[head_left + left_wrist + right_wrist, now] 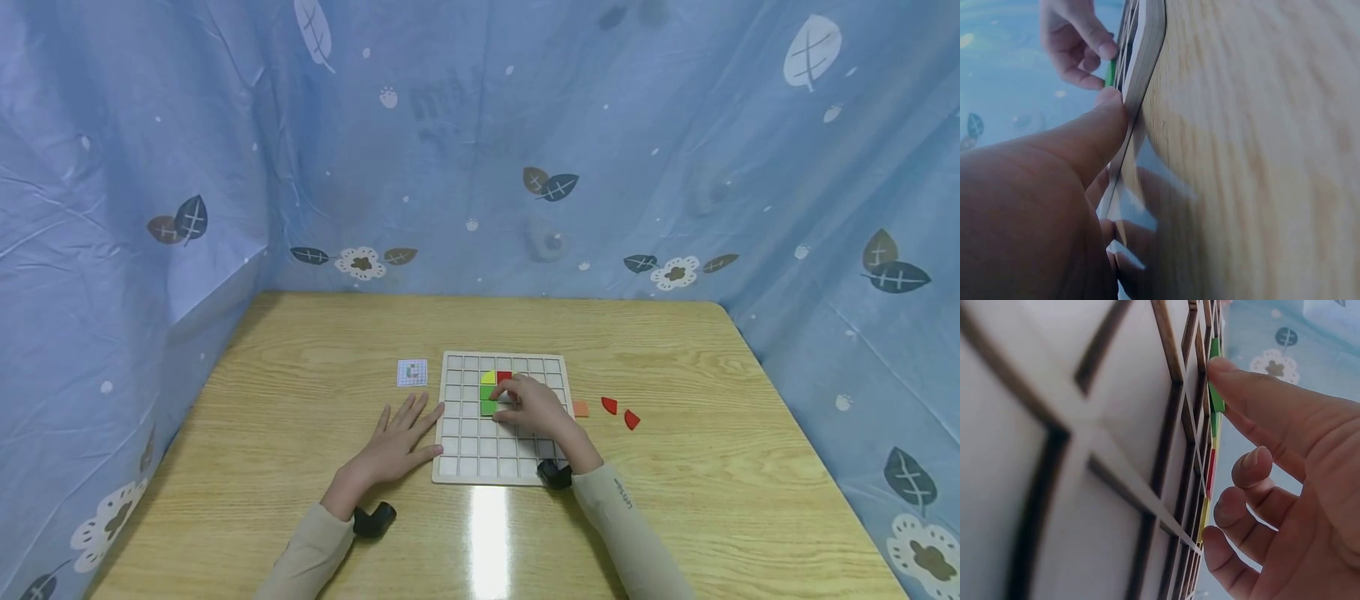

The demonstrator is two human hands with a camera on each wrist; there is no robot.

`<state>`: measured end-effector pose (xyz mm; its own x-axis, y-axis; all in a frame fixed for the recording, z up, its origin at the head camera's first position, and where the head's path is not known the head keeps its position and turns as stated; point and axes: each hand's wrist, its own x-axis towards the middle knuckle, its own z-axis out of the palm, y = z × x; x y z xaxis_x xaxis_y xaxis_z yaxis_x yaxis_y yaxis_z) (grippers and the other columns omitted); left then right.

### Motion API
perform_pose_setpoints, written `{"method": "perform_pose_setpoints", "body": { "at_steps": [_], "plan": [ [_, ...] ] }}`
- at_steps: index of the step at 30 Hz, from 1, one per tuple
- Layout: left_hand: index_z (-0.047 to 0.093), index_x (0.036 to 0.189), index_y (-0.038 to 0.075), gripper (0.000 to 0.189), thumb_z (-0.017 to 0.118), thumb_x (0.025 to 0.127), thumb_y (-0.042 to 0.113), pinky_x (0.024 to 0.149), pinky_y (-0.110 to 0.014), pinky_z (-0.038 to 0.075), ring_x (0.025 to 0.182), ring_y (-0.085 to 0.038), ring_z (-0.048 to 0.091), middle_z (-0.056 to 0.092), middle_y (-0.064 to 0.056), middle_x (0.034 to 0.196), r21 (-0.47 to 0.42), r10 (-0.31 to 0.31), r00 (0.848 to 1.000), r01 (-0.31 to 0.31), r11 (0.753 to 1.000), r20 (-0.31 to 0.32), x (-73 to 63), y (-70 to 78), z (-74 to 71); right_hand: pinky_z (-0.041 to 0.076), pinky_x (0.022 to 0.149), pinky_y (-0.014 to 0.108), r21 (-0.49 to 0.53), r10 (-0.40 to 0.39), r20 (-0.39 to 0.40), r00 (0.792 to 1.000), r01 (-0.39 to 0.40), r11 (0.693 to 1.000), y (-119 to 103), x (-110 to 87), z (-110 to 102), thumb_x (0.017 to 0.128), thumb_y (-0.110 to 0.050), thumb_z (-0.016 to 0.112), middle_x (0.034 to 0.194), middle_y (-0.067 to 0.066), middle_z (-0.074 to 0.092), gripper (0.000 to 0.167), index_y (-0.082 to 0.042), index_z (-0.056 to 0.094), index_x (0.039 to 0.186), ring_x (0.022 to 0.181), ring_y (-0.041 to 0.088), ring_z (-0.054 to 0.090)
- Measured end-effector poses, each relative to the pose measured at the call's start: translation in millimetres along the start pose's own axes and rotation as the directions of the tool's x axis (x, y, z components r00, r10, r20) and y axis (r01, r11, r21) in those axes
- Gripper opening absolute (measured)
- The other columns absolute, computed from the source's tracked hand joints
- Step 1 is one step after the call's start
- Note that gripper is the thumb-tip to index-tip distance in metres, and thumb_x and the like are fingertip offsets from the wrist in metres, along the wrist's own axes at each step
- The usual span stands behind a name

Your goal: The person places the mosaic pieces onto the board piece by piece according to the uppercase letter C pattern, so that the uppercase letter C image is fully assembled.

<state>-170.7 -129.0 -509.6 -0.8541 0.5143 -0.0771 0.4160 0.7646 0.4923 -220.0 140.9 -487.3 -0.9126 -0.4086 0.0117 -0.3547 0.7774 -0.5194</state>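
Fingers of the right hand (534,407) pinch a green tile (487,407) on the board (468,467); the left hand (393,448) touches the board's edge, fingers spread. Keep the tile flat, press gently.

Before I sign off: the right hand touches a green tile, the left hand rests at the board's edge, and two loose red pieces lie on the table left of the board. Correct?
Not quite: in the head view, the two loose red pieces lie on the table right of the board. The rest stands: right hand touching a green tile, left hand at the edge.
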Motion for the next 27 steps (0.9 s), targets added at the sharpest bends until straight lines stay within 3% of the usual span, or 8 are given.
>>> {"method": "perform_pose_setpoints", "body": {
  "at_steps": [7, 27],
  "plan": [
    [0.022, 0.149, 0.019, 0.066, 0.046, 0.094, 0.046, 0.110, -0.060, -0.004, 0.143, -0.033, 0.002, 0.008, -0.013, 0.156, -0.005, 0.000, 1.000, 0.000, 1.000, 0.000, -0.5, 0.5, -0.1, 0.033, 0.057, 0.024, -0.004, -0.008, 0.022, 1.000, 0.008, 1.000, 1, -1.9, -1, 0.074, -0.029, 0.078, 0.074, -0.003, 0.051, 0.024, -0.023, 0.068, 0.095, 0.068, 0.011, 0.043],
    [0.021, 0.149, 0.020, 0.065, 0.046, 0.094, 0.046, 0.110, -0.060, -0.004, 0.143, -0.032, 0.001, 0.007, -0.012, 0.156, -0.008, -0.002, 1.000, 0.002, 1.000, 0.000, -1.2, 0.4, 0.4, 0.033, 0.057, 0.024, 0.068, -0.016, -0.045, 0.999, 0.019, 0.998, 18, -20.5, -19, 0.078, -0.021, 0.075, 0.073, -0.001, 0.048, 0.021, -0.016, 0.069, 0.097, 0.067, 0.013, 0.042]
  ]
}}
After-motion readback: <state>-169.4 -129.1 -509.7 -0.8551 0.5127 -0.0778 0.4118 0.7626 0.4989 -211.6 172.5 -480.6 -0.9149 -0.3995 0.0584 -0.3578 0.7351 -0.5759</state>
